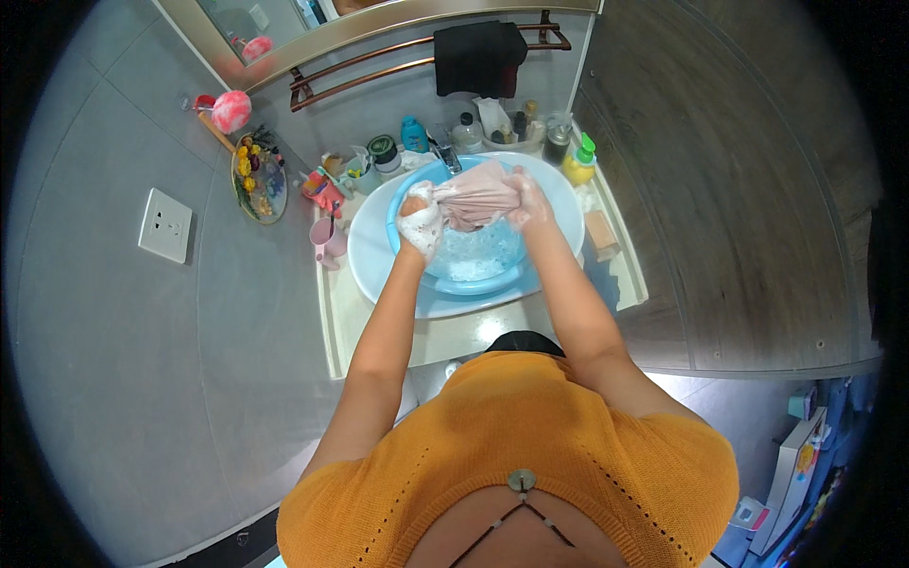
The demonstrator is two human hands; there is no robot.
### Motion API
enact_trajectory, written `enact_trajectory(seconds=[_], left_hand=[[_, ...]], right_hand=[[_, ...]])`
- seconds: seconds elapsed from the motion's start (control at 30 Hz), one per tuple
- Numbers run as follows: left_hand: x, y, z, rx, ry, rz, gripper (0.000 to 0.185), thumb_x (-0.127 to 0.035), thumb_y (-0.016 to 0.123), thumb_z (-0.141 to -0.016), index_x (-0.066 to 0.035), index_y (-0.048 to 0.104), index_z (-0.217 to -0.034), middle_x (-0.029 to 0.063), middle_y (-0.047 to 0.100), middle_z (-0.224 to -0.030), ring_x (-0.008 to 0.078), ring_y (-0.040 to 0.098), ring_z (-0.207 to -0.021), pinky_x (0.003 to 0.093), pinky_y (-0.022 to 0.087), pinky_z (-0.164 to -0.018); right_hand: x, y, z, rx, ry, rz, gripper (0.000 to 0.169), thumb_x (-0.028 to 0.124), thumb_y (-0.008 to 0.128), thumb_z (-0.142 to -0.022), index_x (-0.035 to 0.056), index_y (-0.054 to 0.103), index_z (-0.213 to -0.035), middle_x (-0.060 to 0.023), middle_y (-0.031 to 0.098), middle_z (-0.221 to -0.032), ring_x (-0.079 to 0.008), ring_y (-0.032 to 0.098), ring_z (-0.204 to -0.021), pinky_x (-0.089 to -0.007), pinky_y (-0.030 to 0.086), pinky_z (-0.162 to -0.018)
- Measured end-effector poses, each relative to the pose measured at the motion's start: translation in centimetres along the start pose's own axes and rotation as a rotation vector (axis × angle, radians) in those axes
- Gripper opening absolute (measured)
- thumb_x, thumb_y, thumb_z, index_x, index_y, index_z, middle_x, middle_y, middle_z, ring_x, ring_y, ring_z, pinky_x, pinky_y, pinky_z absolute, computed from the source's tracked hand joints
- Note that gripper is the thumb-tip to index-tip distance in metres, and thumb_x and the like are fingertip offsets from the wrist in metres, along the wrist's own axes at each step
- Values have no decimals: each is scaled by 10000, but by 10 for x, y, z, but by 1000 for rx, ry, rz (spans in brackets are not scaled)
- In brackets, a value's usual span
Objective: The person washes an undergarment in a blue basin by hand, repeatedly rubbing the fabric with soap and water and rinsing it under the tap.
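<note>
A wet pink cloth (477, 197) is stretched between my two hands above a light blue plastic basin (465, 286). My left hand (422, 219), thick with white suds, grips the cloth's bunched left end. At the other end my right hand (529, 199) holds the cloth, with some foam on the fingers. Sudsy water (477, 254) lies in the basin below. The basin sits inside a white oval washbasin (369, 263), and a chrome faucet (446, 153) reaches over its back rim.
Behind the washbasin stand a blue bottle (414, 135), a clear bottle (467, 133) and a yellow pump bottle (580, 165). A pink cup (328, 239) is at the left, a peach-coloured block (602, 236) at the right. A black towel (477, 58) hangs from a copper-coloured rack (362, 71).
</note>
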State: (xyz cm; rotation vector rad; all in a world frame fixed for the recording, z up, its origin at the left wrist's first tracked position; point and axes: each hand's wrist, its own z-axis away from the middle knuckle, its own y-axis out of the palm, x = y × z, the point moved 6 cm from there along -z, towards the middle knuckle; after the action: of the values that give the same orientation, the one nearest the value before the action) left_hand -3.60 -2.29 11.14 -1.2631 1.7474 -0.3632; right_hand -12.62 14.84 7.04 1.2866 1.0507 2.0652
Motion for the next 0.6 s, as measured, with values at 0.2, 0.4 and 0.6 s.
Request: enact_trajectory(seconds=[0.2, 0.4, 0.6], left_hand=[[-14, 10, -5, 197, -102, 72, 165, -104, 461, -776, -13, 551, -880, 173, 581, -895, 312, 570, -865, 387, 448, -751], [26, 39, -8, 175, -373, 1089, 187, -95, 416, -841, -10, 522, -970, 95, 577, -896, 183, 560, -793, 293, 450, -681], [17, 26, -6, 166, -532, 1043, 184, -45, 434, -817, -8, 524, -973, 93, 577, -902, 157, 563, -789, 269, 453, -664]], right_hand=[[9, -30, -16, -23, -119, -136, 339, -89, 522, -695, 73, 367, -949, -172, 502, -1192, -267, 558, -905, -386, 510, -764], [-26, -68, -19, -95, 73, 211, 354, 170, 641, -773, 132, 489, -1091, -20, 541, -980, -129, 517, -886, -249, 465, -695], [-47, 5, 42, 187, 323, 373, 350, 278, 624, -805, 139, 510, -1106, 1, 570, -1012, -140, 549, -906, -281, 484, -734]])
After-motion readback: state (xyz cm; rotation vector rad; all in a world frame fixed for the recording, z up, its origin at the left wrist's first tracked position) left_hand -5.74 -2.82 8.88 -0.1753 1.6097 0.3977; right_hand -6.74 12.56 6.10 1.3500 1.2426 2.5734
